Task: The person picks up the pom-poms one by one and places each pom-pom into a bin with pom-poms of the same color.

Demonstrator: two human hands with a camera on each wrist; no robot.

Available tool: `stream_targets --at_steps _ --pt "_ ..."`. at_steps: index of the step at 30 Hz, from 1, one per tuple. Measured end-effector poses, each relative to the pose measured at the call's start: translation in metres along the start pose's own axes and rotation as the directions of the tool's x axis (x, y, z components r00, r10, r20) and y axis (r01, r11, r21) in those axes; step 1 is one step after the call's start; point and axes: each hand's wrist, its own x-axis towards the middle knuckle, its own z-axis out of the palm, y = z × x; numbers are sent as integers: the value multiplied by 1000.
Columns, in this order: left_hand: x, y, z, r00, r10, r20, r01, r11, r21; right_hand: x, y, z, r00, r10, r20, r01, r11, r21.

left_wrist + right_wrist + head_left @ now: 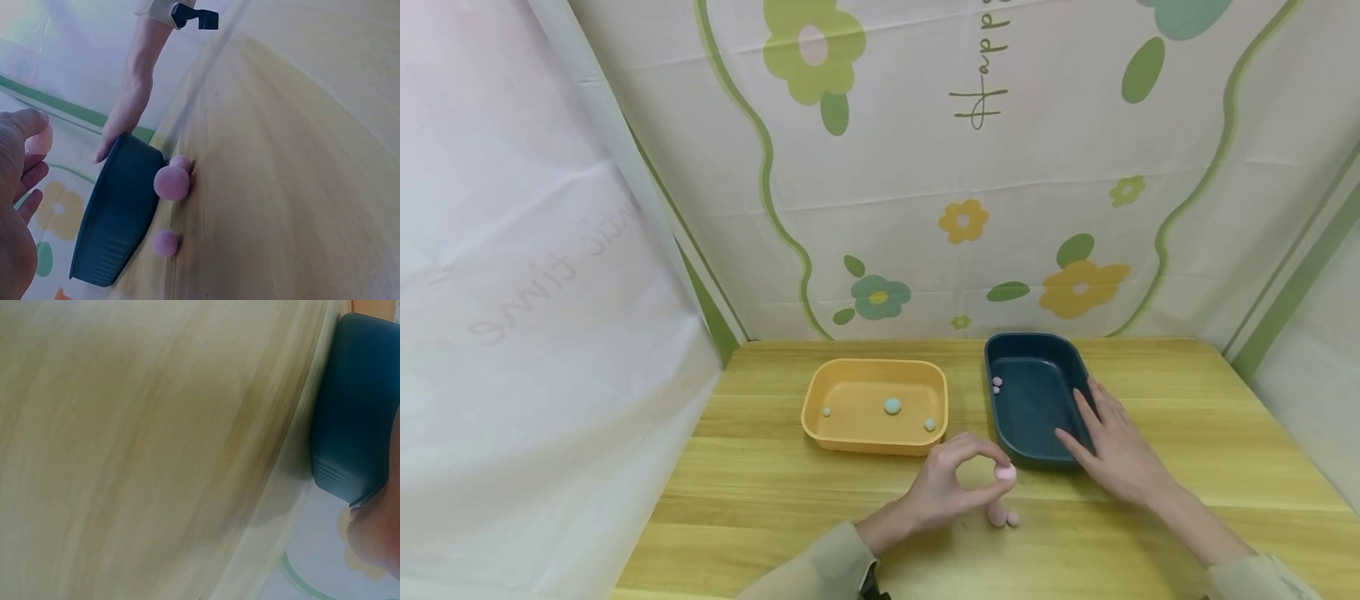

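My left hand (951, 483) pinches a small pink ball (1005, 472) between thumb and forefinger, above the table just in front of the dark blue tray (1037, 454). Below it on the wood lie more pink balls, among them a larger one (172, 183) and a smaller one (165, 243); the hand partly covers this group in the head view. My right hand (1116, 450) rests on the blue tray's right rim, its fingers stretched out. Inside that tray, two little pink balls (997, 382) sit against the left wall.
Left of the blue tray stands a yellow tray (875, 446) holding a larger light-blue ball (892, 406) and two smaller ones (929, 424). Both trays are on a wooden table (737, 483). A flower-printed cloth (910, 167) hangs behind it, with more cloth at the sides.
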Motion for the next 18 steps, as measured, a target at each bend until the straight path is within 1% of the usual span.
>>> stream_targets --at_steps 7,12,18 --pt "9 -3 6 1000 0 10 0 1000 -4 0 0 0 1000 4 0 -4 1000 -7" --pt "15 -8 12 1000 5 26 -6 999 43 -1 -1 0 1000 11 14 -11 1000 -10" --pt "27 -17 18 1000 23 21 -25 994 104 0 -1 0 1000 10 15 -10 1000 -11"
